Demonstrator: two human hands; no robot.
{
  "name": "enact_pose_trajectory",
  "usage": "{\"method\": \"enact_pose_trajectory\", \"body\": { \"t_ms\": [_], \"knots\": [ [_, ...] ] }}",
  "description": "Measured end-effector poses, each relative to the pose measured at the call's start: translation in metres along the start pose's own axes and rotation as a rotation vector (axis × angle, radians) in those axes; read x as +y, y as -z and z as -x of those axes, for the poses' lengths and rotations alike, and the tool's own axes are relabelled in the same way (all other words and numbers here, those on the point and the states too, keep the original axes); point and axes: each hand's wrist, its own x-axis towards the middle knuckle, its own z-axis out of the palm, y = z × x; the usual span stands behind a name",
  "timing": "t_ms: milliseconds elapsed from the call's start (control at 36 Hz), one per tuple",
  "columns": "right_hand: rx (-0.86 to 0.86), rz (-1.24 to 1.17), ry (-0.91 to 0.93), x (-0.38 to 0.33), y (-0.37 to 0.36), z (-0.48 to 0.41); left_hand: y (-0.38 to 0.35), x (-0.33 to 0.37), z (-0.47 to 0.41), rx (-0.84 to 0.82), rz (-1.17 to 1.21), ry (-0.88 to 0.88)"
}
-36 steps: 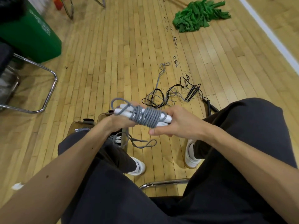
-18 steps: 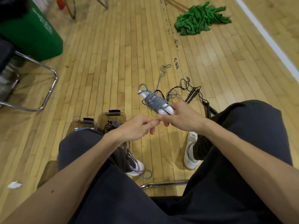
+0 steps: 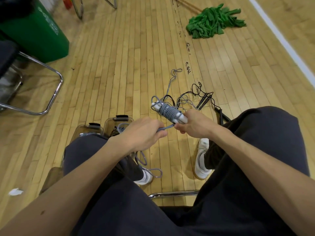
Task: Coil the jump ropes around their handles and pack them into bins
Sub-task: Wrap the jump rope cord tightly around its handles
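- Here we are mid-wrap: the right hand (image 3: 192,123) has its fingers curled round the near end of the white handles (image 3: 182,118), and the bundle points away from it
- The grey jump rope (image 3: 167,112) sits in tight turns around the middle of those handles, so most of this one looks coiled
- The left hand (image 3: 144,132) is closed around the loose grey tail (image 3: 166,128), which runs taut from the bundle straight into its fist
- Slack is left: a loop of cord (image 3: 154,172) hangs below the left hand, down by the shoe, so I'd say a few more turns and a tuck come before packing
- Bins: two clear bins (image 3: 119,122) stand on the floor just beyond and under the left hand, side by side; each shows something grey inside, most likely ropes already packed, though the leg hides much of both
- Waiting its turn: a tangle of ropes (image 3: 202,99) lies on the floor just past the right hand, none of it wound
- The count: one rope in the hands and two bins
- In the tangle I make out one pair of black handles lying together, another black handle (image 3: 221,114) close to the right knee, and a thin grey cord (image 3: 172,79) trailing away; how many ropes that adds up to I cannot tell, at least two by my guess
- So: one rope nearly done, the floor pile untouched, the job roughly midway
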Motion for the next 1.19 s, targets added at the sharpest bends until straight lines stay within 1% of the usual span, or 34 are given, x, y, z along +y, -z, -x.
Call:
{"method": "enact_pose_trajectory", "body": {
  "t_ms": [83,194,278,361,472,528,611,722,861,1000,1194],
  "knots": [
    [-0.033,-0.023,-0.022,0.0,0.001,0.0,0.007,0.004,0.001,0.002,-0.165,-0.005],
    [-0.051,0.006,-0.026,-0.002,0.001,-0.001,0.016,0.009,0.002,0.019,-0.323,-0.032],
    [-0.054,0.024,-0.04,-0.003,0.002,-0.002,0.02,0.01,0.004,0.016,-0.394,-0.045],
    [-0.063,0.036,-0.061,-0.003,0.001,-0.003,0.024,0.011,0.007,-0.024,-0.448,-0.044],
    [-0.035,0.098,-0.095,-0.001,-0.001,-0.004,0.032,0.01,0.011,-0.059,-0.49,-0.045],
    [-0.059,0.129,-0.095,-0.002,0.0,-0.002,0.042,0.013,0.011,-0.045,-0.522,-0.084],
    [-0.13,0.15,-0.085,-0.005,0.0,0.001,0.054,0.017,0.009,0.011,-0.595,-0.192],
    [-0.206,0.192,-0.035,-0.006,-0.002,0.006,0.068,0.02,0.003,0.037,-0.599,-0.287],
    [-0.284,0.205,0.029,-0.006,-0.006,0.013,0.083,0.02,-0.007,0.128,-0.613,-0.378],
    [-0.343,0.245,0.069,-0.008,-0.008,0.016,0.087,0.024,-0.022,0.136,-0.651,-0.385],
    [-0.421,0.237,0.182,-0.012,-0.006,0.025,0.088,0.027,-0.038,0.097,-0.662,-0.335]
  ]
}}
